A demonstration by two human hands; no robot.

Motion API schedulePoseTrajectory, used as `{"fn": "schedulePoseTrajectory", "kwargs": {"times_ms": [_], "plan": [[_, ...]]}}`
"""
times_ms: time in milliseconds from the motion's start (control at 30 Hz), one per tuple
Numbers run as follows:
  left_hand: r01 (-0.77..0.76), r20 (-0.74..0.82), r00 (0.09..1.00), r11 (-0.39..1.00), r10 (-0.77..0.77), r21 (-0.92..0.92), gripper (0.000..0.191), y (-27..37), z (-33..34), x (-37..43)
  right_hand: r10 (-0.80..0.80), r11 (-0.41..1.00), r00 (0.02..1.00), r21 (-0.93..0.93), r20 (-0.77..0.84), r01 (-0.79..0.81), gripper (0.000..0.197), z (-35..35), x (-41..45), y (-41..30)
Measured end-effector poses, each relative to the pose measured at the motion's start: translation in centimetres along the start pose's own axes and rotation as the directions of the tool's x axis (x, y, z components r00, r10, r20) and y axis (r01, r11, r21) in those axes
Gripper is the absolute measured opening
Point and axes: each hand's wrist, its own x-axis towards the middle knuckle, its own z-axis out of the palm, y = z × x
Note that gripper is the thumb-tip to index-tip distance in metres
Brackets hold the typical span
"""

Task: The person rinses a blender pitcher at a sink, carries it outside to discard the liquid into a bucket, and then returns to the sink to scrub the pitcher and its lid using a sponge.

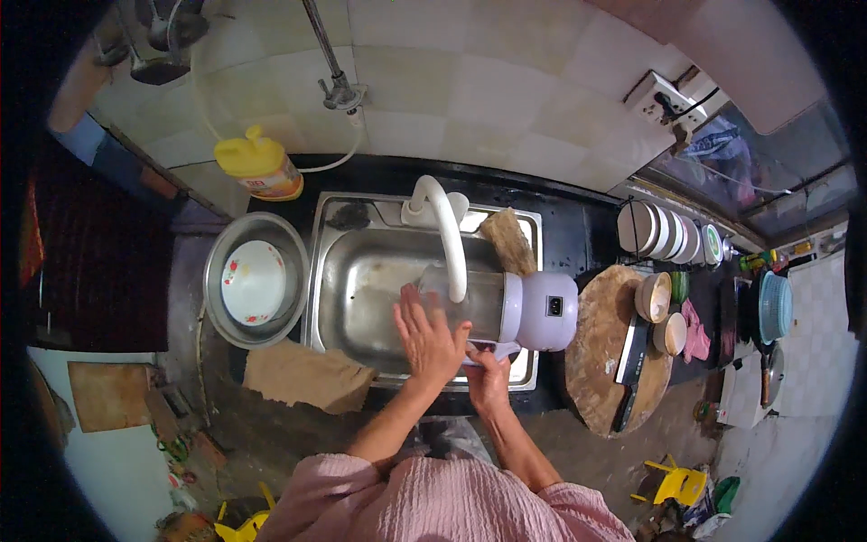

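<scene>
My right hand [489, 372] grips the handle of a pale purple blender [548, 311] that lies on its side across the right part of the steel sink [359, 278]. The blender's clear jar [477, 305] points left over the basin, and a power socket shows on the purple base. My left hand [430, 339] is spread near the jar's open end, fingers apart; whether it touches the jar cannot be told. Above the jar curves a white faucet [447, 237]. A brown loofah-like scrubber [509, 240] rests on the sink's back right corner.
Left of the sink stand a metal basin with a white bowl [254, 283] and a yellow detergent jug [261, 166]. A brown cloth [308, 376] lies at the front edge. On the right, a round wooden board [596, 339] holds a cleaver [633, 359] and small bowls; plates [637, 229] stand behind.
</scene>
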Motion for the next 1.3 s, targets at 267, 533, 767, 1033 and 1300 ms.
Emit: {"fn": "schedulePoseTrajectory", "kwargs": {"times_ms": [267,533,767,1033,1300], "plan": [[-0.308,0.171,0.929,0.941,0.330,-0.142,0.040,0.4,2.7,3.2,-0.044,0.996,0.995,-0.084,-0.093,0.036,0.031,-3.7,0.1,3.2],[-0.293,0.098,0.950,0.956,0.295,-0.037,0.020,0.7,0.8,2.4,-0.039,0.987,0.995,-0.157,-0.094,0.024,0.030,-3.9,-0.2,3.3],[-0.047,0.608,0.794,0.998,0.018,0.031,0.041,-0.5,1.2,4.9,0.056,0.997,0.998,-0.048,-0.005,-0.057,0.036,-4.0,0.0,3.9],[-0.251,0.360,0.888,0.957,0.288,-0.147,0.041,2.7,1.4,3.6,-0.040,0.996,0.986,-0.075,0.165,0.053,0.038,-5.9,0.4,5.1],[-0.428,0.013,0.901,0.893,0.434,-0.141,0.037,2.7,0.1,1.9,-0.017,1.000,0.989,0.003,-0.149,0.018,0.041,-2.3,-0.9,2.5]]}}
